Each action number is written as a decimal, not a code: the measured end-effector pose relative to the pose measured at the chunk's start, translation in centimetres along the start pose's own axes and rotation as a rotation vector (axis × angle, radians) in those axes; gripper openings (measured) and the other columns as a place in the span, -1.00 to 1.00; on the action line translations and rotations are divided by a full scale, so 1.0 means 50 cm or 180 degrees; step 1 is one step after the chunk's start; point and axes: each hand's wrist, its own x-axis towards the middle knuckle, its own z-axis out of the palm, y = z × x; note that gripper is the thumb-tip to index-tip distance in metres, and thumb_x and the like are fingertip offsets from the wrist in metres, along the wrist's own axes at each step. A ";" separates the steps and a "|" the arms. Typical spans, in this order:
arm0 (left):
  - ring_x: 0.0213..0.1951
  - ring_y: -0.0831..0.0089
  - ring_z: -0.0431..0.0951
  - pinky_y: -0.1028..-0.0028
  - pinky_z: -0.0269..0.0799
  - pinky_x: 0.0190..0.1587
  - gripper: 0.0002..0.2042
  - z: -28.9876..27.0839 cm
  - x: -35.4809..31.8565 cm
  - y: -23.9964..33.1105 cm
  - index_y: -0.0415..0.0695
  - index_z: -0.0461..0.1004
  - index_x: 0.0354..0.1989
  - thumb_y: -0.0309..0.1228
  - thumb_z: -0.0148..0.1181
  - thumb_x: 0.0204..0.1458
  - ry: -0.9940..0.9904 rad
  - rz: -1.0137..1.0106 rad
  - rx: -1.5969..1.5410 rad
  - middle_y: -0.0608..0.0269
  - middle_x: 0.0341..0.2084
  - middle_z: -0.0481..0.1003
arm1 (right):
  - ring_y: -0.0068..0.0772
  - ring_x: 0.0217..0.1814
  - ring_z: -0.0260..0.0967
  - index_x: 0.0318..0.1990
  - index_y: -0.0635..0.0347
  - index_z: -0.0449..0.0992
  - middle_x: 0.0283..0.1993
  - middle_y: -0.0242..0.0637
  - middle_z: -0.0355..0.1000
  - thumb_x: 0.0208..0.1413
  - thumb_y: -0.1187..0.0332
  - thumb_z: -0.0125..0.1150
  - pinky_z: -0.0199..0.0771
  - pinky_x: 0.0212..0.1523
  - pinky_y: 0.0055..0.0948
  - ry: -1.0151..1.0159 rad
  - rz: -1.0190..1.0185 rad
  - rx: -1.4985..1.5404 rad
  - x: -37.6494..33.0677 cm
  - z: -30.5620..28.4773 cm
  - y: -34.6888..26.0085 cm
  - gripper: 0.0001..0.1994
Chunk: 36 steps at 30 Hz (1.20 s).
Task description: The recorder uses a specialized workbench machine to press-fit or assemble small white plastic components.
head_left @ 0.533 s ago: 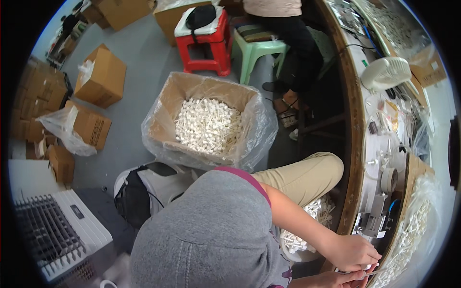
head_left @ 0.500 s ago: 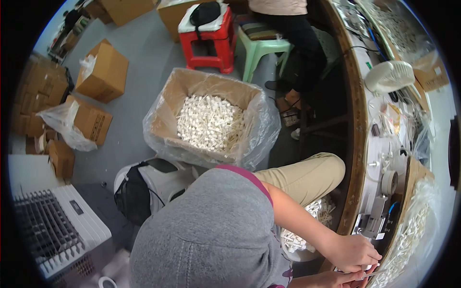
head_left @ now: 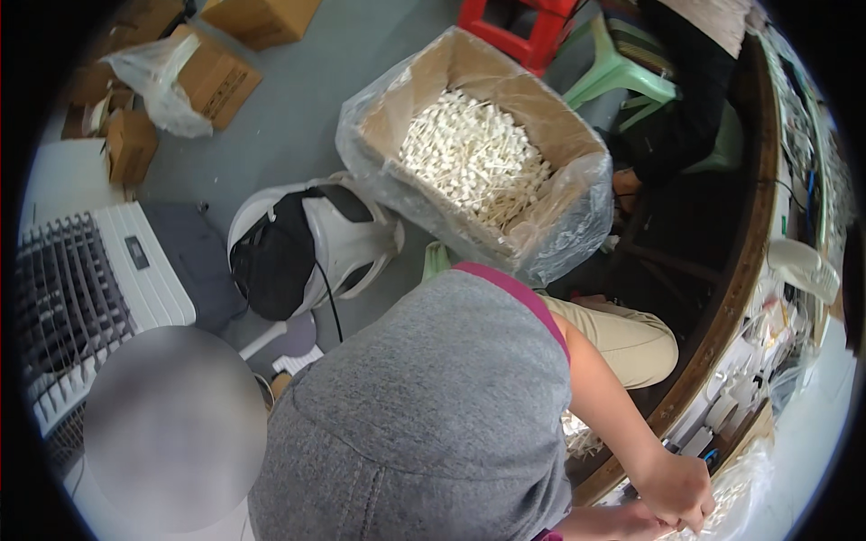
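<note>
My left hand [head_left: 677,491] is closed, its fingers pinched downward at the bench's near end. Just below, my right hand [head_left: 639,520] meets its fingertips, partly covered by the left hand and cut by the lower edge. Its fingers look bent together. Whatever lies between the two hands is too small and covered to name. Beside them on the bench, a clear plastic bag [head_left: 756,473] holds loose white sticks [head_left: 729,500] with knobbed ends. More such sticks [head_left: 580,437] lie low beside my leg, half hidden by my arm and grey shirt.
A large plastic-lined carton [head_left: 456,68] of white sticks stands on the floor. A brown bench edge [head_left: 758,243] runs along the right, with a white fan [head_left: 803,270] on top. A co-worker's dark-trousered leg [head_left: 686,99] is beyond. A white air cooler [head_left: 167,270] and a black bag [head_left: 271,261] are left.
The view has turned, so the carton appears higher and farther right. My left hand has rolled over the right, and the thin white stick visible between them earlier is now hidden.
</note>
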 end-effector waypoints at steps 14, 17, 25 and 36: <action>-0.50 0.35 0.55 0.34 0.40 -0.55 -0.86 -0.024 -0.001 -0.013 0.04 0.59 -0.53 -0.24 0.14 -0.11 0.1026 0.0437 0.0726 0.41 -0.49 0.50 | -0.06 -0.03 0.49 0.11 0.33 0.24 -0.04 0.02 0.46 0.26 0.27 0.19 0.53 -0.01 -0.24 -0.0344 0.0283 0.0319 0.009 0.033 -0.034 -0.58; -0.47 0.33 0.57 0.32 0.43 -0.52 -0.86 -0.008 0.000 -0.012 0.00 0.58 -0.53 -0.26 0.15 -0.10 0.0975 0.0413 0.0545 0.36 -0.48 0.51 | -0.06 -0.03 0.49 0.12 0.33 0.24 -0.04 0.02 0.46 0.25 0.27 0.19 0.53 -0.01 -0.25 -0.0335 0.0369 0.0391 0.011 0.031 -0.038 -0.58; -0.40 0.25 0.60 0.29 0.52 -0.43 -0.81 0.012 -0.009 -0.003 -0.11 0.58 -0.51 -0.24 0.22 -0.10 0.0372 0.0423 0.0377 0.25 -0.40 0.52 | -0.06 -0.03 0.49 0.14 0.33 0.24 -0.04 0.00 0.46 0.25 0.27 0.19 0.53 -0.01 -0.25 -0.0202 0.0668 0.0554 0.008 0.008 -0.031 -0.57; -0.45 0.19 0.55 0.30 0.47 -0.50 -0.82 0.080 -0.052 0.002 -0.20 0.48 -0.59 -0.33 0.23 -0.17 0.0391 0.0429 -0.0189 0.12 -0.44 0.48 | -0.07 -0.04 0.49 0.16 0.33 0.24 -0.05 -0.02 0.47 0.25 0.27 0.20 0.53 -0.01 -0.25 0.0376 0.1806 0.1132 -0.015 -0.073 0.026 -0.55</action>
